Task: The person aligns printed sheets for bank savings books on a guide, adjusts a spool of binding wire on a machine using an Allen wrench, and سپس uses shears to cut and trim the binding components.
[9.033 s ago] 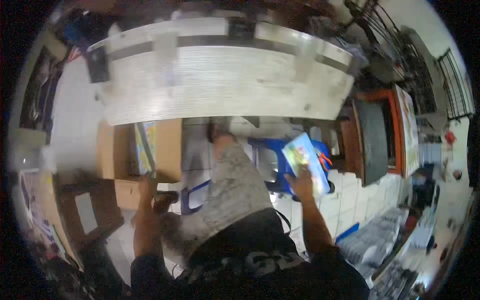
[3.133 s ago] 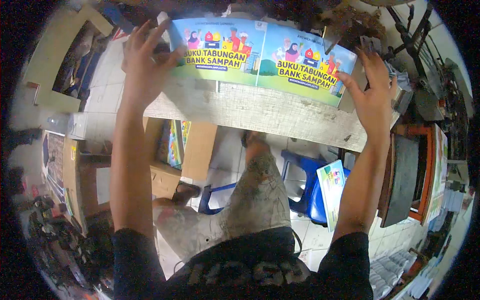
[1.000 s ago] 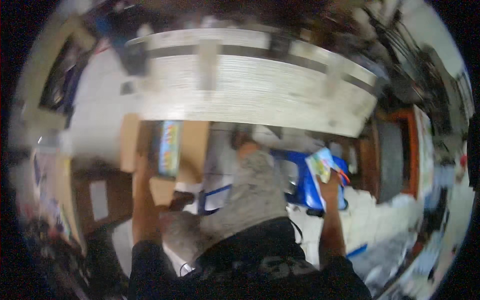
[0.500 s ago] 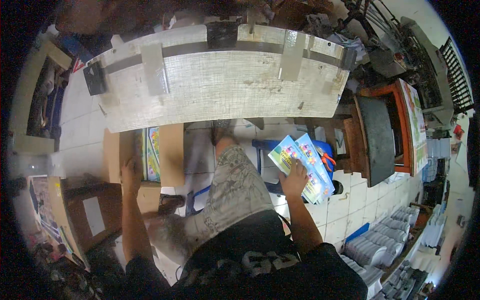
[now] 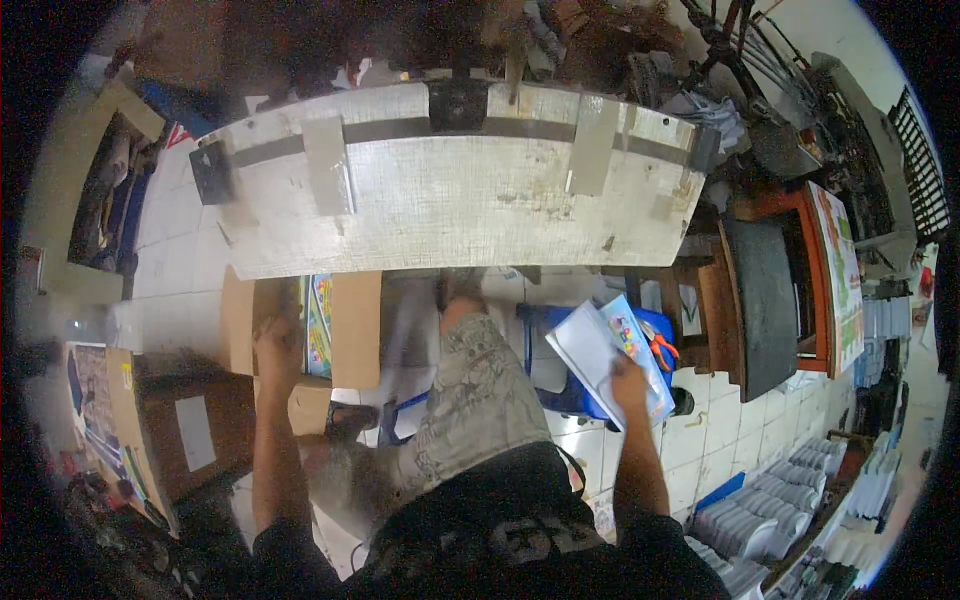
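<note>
My left hand point(image 5: 278, 345) is at the left side of an open cardboard box point(image 5: 357, 330), beside its flap; its fingers are blurred and I cannot tell what they grip. Colourful booklets point(image 5: 319, 325) with green and yellow covers stand inside the box. On a blue plastic stool point(image 5: 570, 400) lies another blue-covered booklet point(image 5: 622, 320). My right hand point(image 5: 630, 383) is closed at the edge of a booklet point(image 5: 583, 345) that shows a plain white page, lying over the blue cover. Orange-handled pliers point(image 5: 662, 348) rest on the stool beside the booklets.
A pale, worn board point(image 5: 460, 210) with tape strips spans the area ahead. At the right stand a dark panel point(image 5: 765, 310) and an orange-framed table point(image 5: 815, 280). Stacks of white paper point(image 5: 740, 520) lie at lower right, a brown box point(image 5: 190, 430) at lower left.
The front booklet under my right hand showed its colourful cover and now shows a white page. My right hand has moved right and nearer, its fingers closing. My left hand stays at the box.
</note>
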Demonstrator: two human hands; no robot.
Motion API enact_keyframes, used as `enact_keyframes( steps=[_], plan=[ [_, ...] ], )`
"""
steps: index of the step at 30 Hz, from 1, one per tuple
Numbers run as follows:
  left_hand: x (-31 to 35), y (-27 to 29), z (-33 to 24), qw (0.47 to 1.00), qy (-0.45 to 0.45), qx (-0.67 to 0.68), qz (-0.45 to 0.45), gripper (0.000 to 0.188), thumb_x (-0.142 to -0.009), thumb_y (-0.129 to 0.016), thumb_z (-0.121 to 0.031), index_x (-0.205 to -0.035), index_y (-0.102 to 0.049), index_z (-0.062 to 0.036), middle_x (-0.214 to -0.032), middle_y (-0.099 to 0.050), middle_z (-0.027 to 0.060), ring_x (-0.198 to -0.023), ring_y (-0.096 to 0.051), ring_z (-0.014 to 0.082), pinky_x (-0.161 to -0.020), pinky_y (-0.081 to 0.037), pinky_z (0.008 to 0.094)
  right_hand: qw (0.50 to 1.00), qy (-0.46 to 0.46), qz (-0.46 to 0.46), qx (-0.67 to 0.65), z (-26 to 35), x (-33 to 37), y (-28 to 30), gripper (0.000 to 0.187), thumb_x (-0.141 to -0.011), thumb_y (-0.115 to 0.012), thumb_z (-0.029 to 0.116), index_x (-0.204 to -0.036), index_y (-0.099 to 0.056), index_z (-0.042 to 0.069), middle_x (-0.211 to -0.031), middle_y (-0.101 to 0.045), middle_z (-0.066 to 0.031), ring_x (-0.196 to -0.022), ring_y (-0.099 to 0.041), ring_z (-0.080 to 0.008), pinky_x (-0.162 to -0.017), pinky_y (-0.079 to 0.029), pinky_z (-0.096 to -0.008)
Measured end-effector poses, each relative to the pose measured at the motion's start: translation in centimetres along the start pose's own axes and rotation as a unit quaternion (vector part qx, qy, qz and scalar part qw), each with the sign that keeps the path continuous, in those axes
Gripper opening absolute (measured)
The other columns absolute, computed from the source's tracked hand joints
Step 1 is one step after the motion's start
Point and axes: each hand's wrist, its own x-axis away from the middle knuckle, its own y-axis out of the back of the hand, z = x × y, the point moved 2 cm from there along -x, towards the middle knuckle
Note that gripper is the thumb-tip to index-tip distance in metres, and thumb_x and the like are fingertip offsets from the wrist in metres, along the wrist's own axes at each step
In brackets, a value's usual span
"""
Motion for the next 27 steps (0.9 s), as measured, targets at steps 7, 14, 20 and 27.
enact_keyframes(
  steps=[7,14,20,27],
  plan=[
    [-4.4,5.1,-16.8,0.963,-0.151,0.175,0.135,0.03,-0.089,-0.065,-0.017,-0.116,-0.065,-0.0025,-0.109,-0.069,0.0153,-0.1,-0.066,0.0265,-0.09,-0.049,0.0357,0.865,0.031,-0.497,0.06,13.2,-0.4,28.1,0.034,-0.092,-0.05,0.014,-0.124,-0.057,0.003,-0.115,-0.062,-0.0212,-0.106,-0.06,-0.0344,-0.099,-0.042,-0.0426],
    [-14.6,2.3,-29.8,0.821,-0.052,0.554,0.129,0.037,-0.093,-0.064,-0.021,-0.119,-0.059,0.0045,-0.107,-0.067,0.0103,-0.097,-0.061,0.0153,-0.091,-0.046,0.0305,0.808,0.418,-0.401,0.107,26.0,-8.4,18.9,0.046,-0.085,-0.051,0.0,-0.129,-0.057,0.01,-0.141,-0.047,-0.0149,-0.133,-0.041,-0.034,-0.112,-0.029,-0.0499],
    [-16.7,-0.2,-30.4,0.808,0.002,0.589,0.03,0.029,-0.092,-0.062,-0.013,-0.116,-0.06,0.0036,-0.099,-0.067,0.0082,-0.087,-0.059,0.0107,-0.079,-0.048,0.0248,0.806,0.421,-0.409,0.078,26.4,-9.0,17.8,0.045,-0.084,-0.055,0.002,-0.126,-0.061,0.016,-0.142,-0.047,-0.0105,-0.134,-0.04,-0.0319,-0.111,-0.029,-0.0524],
    [-16.8,0.1,-29.0,0.83,-0.015,0.544,-0.121,0.032,-0.089,-0.062,-0.009,-0.119,-0.06,0.0035,-0.096,-0.069,0.0122,-0.082,-0.061,0.0118,-0.073,-0.049,0.0267,0.826,0.455,-0.331,0.033,26.6,-7.7,19.7,0.057,-0.076,-0.06,0.004,-0.132,-0.053,0.015,-0.144,-0.042,-0.0141,-0.132,-0.04,-0.0351,-0.109,-0.03,-0.0517]
  ],
)
